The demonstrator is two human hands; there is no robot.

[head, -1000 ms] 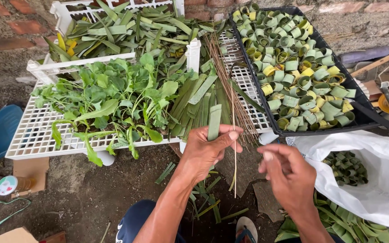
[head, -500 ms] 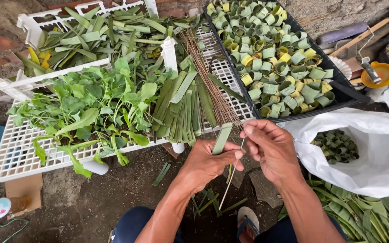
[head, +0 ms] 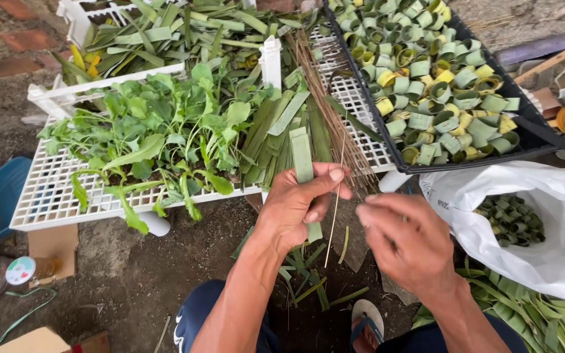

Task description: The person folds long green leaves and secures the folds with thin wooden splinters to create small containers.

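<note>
A flat green leaf strip point(head: 303, 171) is being held upright in the left hand point(head: 295, 204), the grip being closed around it with the thumb pressed across its front, just in front of the near edge of the white slatted crate point(head: 53, 196). A thin midrib stick point(head: 336, 196) is being pinched beside the strip, apparently between the left thumb and the fingertips of the right hand point(head: 408, 243), whose grip is being kept narrow. Leafy green plants point(head: 158, 140) and a bundle of cut leaf strips point(head: 276, 134) are being carried on the crate. Rolled leaf rings point(head: 439, 85) are being kept in a black tray point(head: 544, 134), and more in a white plastic bag point(head: 544, 216).
</note>
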